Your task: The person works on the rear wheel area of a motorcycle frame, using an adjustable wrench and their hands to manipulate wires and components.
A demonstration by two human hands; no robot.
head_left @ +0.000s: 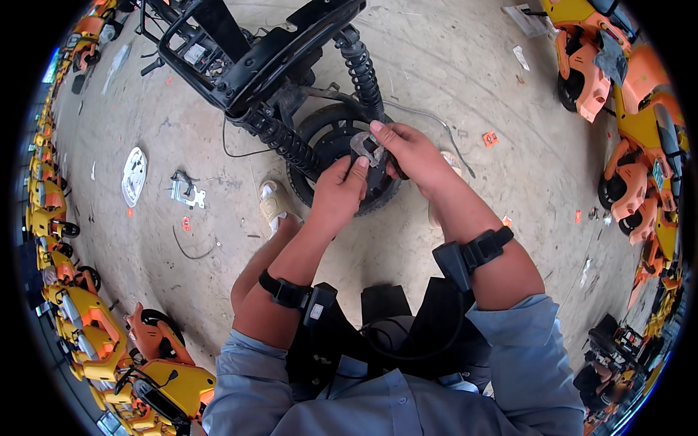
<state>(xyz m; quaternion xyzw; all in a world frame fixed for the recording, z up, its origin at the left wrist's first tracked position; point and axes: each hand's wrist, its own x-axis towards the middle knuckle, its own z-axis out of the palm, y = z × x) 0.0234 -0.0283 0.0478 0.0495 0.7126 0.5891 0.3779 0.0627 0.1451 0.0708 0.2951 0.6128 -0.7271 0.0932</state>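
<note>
A black two-wheeler frame (pixel 258 65) with coil-spring shock absorbers (pixel 361 69) stands over a wheel (pixel 382 196). My left hand (pixel 338 192) pinches the lower left side of a small grey metal part (pixel 361 145) in front of the wheel, thumb on top. My right hand (pixel 411 156) grips the same part from the upper right, with some fingers curled behind it and hidden. A dark piece shows within the part; its exact shape is unclear. A loose cable (pixel 454 138) runs out to the right of the wheel.
Rows of yellow and orange scooters (pixel 582 65) line both sides. An oval silver plate (pixel 134 176), a metal bracket (pixel 187 191) and orange tags (pixel 489 139) lie on the concrete floor (pixel 516 182). My feet flank the wheel. A person (pixel 596 389) crouches by machinery at lower right.
</note>
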